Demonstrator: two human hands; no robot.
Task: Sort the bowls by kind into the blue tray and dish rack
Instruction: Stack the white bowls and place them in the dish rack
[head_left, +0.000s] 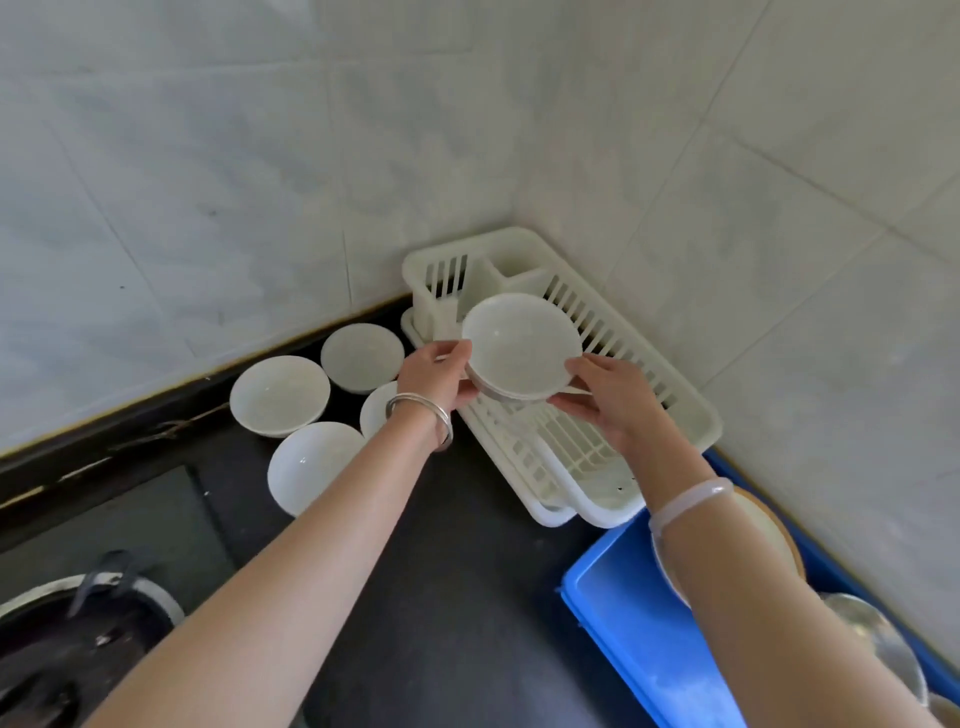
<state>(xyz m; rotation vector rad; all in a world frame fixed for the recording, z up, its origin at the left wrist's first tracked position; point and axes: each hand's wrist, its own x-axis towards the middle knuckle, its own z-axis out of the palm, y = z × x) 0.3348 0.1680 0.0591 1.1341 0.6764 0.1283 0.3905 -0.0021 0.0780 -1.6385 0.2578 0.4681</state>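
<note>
Nearest to me: dark round stove burner with a pale metal ring (78, 639), lower left, idle. Next: rectangular blue plastic tray (628, 623), lower right, holding a tan-rimmed dish (774, 535) and a shiny metal bowl (878, 639), both partly hidden by my right forearm.

Item in hand: small stack of shallow white plastic bowls (519, 348), tilted toward me, raised above the slatted white plastic dish rack (696, 415) in the tiled corner. My left hand (436, 379) pinches the stack's left rim; my right hand (608, 395) closes on its right edge (how many bowls are in the stack I cannot tell).

Waiting: four deep white ceramic bowls (280, 395) on the black counter (457, 571), left of the rack.

Step, as I judge it: seating this stack in the rack. Next move calls for lowering it level between the ribs, then releasing both hands.
</note>
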